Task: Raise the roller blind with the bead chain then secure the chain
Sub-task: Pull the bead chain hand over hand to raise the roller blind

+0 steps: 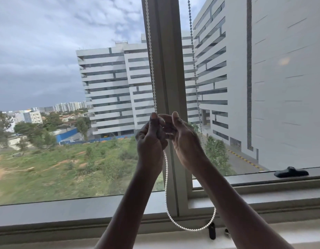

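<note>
A white bead chain (152, 69) hangs down in front of the window's centre post (169, 69). My left hand (150, 141) grips it at mid height, fingers curled round it. Below that hand the chain drops and swings in a loose loop (189, 229) near the sill. My right hand (184, 139) is close beside the left, its fingers bent in toward the chain where the two hands meet; the contact itself is hidden. The roller blind is out of view above the frame.
A second, darker bead chain (193, 60) hangs to the right of the post. A black window handle (291, 171) lies on the right frame. A small black fitting (211, 230) stands on the sill (65, 212) below the loop.
</note>
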Action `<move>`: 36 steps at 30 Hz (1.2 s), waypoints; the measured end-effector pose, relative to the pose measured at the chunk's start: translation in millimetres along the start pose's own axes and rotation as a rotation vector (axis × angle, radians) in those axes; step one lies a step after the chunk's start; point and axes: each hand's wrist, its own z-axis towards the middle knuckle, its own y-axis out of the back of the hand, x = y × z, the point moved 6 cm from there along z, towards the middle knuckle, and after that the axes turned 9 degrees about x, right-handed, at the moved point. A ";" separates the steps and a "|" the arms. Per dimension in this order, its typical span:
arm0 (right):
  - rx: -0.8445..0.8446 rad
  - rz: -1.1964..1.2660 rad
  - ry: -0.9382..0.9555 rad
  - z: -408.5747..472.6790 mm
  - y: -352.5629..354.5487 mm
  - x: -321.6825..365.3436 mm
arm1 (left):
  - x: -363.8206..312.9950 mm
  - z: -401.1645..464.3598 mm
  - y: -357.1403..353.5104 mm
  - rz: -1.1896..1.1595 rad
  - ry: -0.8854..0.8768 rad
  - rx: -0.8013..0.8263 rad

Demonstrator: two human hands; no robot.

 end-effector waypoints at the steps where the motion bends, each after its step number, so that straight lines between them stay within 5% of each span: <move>1: 0.001 -0.013 0.010 4.4 -1.7 8.6 | 3.0 -3.2 2.0 0.010 0.004 -0.007; 9: 0.129 0.109 -0.006 33.4 -34.2 58.3 | 27.8 -29.0 1.1 0.046 0.076 -0.051; 20: -0.003 0.315 0.037 16.5 -34.7 36.7 | 44.7 -52.2 17.7 0.136 0.119 -0.035; 25: 0.012 0.360 0.059 3.2 -34.0 31.9 | 44.3 -51.8 20.6 0.207 0.145 0.037; 36: 0.010 0.314 0.038 -36.6 -33.5 -15.1 | -37.3 22.2 -20.4 -0.020 0.285 0.296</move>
